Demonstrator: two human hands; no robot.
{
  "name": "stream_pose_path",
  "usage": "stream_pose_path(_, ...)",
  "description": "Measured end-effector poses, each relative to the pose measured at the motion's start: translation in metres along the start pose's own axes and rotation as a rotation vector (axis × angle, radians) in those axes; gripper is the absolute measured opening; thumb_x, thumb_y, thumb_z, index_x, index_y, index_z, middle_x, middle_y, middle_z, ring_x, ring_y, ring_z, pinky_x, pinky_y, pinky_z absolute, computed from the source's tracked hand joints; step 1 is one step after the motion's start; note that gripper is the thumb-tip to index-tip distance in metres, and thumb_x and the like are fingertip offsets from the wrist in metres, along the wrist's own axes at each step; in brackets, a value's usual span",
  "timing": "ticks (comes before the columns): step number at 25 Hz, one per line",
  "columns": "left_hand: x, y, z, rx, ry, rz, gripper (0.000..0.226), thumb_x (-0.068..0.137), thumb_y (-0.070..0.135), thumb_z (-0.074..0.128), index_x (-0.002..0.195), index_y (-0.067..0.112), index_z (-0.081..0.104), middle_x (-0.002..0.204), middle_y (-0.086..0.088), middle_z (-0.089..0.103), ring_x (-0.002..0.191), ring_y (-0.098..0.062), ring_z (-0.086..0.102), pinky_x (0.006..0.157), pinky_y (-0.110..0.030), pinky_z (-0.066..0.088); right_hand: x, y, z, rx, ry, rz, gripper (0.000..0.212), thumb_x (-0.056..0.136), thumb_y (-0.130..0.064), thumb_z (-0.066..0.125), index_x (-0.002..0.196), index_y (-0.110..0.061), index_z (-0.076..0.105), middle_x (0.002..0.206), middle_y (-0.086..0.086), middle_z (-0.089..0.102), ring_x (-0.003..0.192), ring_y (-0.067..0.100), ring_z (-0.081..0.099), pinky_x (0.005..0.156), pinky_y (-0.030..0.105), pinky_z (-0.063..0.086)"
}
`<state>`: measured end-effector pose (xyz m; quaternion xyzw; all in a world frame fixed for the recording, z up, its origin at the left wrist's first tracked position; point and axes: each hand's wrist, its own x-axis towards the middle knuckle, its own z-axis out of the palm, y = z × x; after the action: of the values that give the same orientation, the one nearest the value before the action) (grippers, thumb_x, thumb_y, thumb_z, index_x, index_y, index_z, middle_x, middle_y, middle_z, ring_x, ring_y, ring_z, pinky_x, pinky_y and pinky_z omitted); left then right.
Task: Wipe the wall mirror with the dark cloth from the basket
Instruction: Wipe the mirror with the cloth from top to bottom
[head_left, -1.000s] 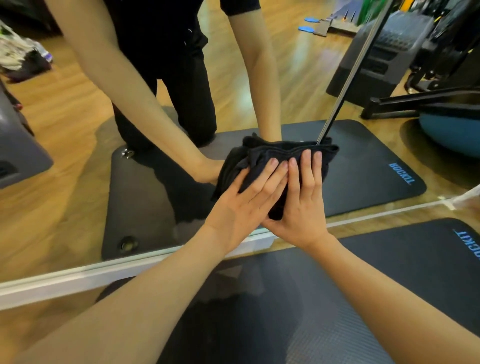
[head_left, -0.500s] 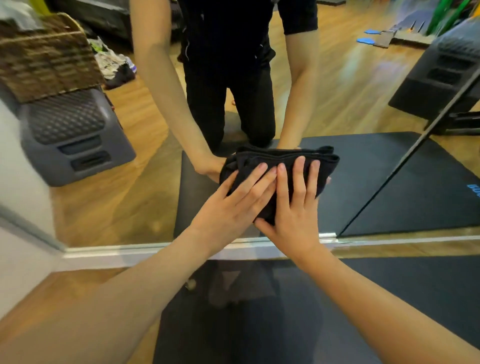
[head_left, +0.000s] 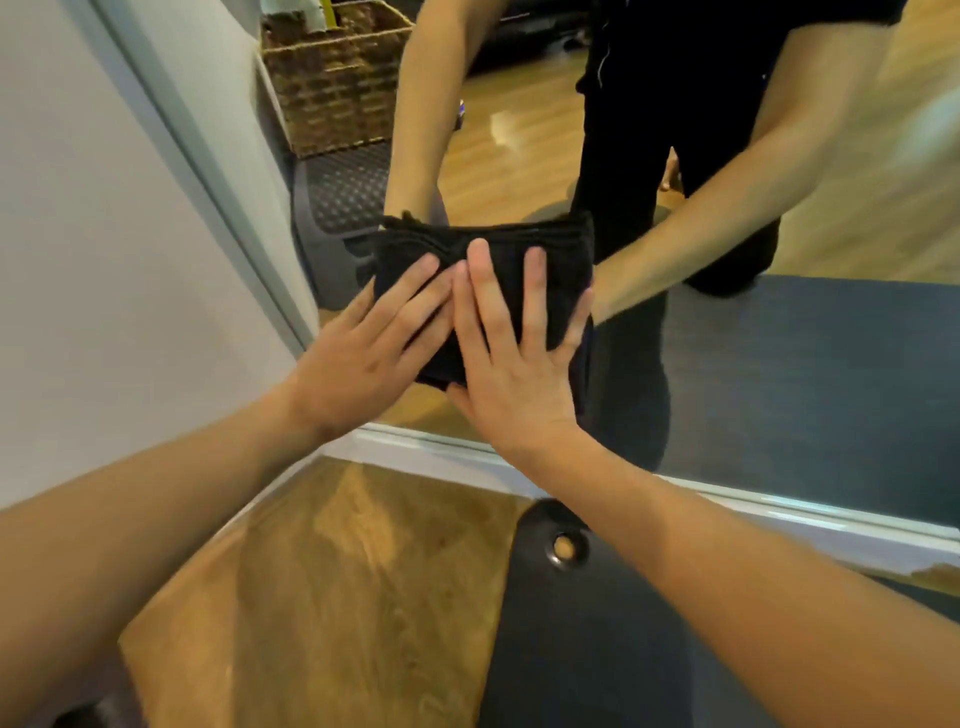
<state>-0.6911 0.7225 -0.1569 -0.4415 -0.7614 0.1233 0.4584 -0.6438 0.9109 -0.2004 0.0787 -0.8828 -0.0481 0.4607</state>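
Note:
A folded dark cloth (head_left: 498, 244) is pressed flat against the wall mirror (head_left: 779, 338), close to the mirror's lower left corner. My left hand (head_left: 363, 353) lies on the cloth's left half with fingers spread and flat. Beside it, my right hand (head_left: 514, 358) covers the right half, fingers also spread. The two hands touch at the fingertips. The mirror shows the reflected arms meeting the cloth from behind.
The mirror's left frame edge (head_left: 208, 171) meets a pale wall (head_left: 78, 234). A wicker basket (head_left: 337, 78) on a grey stand appears reflected at the upper left. Below lie the white baseboard (head_left: 779, 514), wooden floor (head_left: 337, 597) and a dark exercise mat (head_left: 623, 649).
Both hands have slid the cloth leftward along the bottom of the mirror, from the seam between panels to the mirror's left edge. The basket's reflection and the side wall have come into view.

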Motion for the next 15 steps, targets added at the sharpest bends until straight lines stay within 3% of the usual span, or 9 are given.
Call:
stream_pose_path(4,-0.057,-0.060,-0.006,0.033,-0.113,0.010,0.060,0.100,-0.004,0.057,0.153,-0.008,0.029,0.157,-0.030,0.026,0.146,-0.049,0.029,0.107,-0.066,0.042,0.028,-0.073,0.030,-0.044,0.134,-0.057,0.056,0.106,-0.031,0.046,0.161,-0.025,0.036,0.166,-0.004,0.037,0.151,0.031,0.033,0.123,0.068,0.014)
stream_pose_path(9,-0.095,-0.075,0.004,0.079,-0.183,-0.038,0.056,0.100,-0.005,0.056,0.150,-0.013,0.032,0.155,-0.034,0.028,0.144,-0.053,0.033,0.111,-0.063,0.041,0.034,-0.111,0.053,-0.018,0.220,-0.074,0.050,0.110,-0.032,0.038,0.160,-0.025,0.039,0.163,-0.010,0.040,0.150,0.025,0.035,0.116,0.062,0.012)
stream_pose_path(15,-0.123,-0.058,0.022,-0.060,-0.394,-0.111,0.077,0.100,0.034,0.054,0.154,-0.010,0.023,0.159,-0.035,0.023,0.149,-0.053,0.020,0.117,-0.066,0.029,0.009,-0.114,0.069,-0.008,0.193,-0.162,0.051,0.111,-0.026,0.033,0.162,-0.022,0.030,0.166,-0.010,0.036,0.151,0.025,0.030,0.116,0.063,0.010)
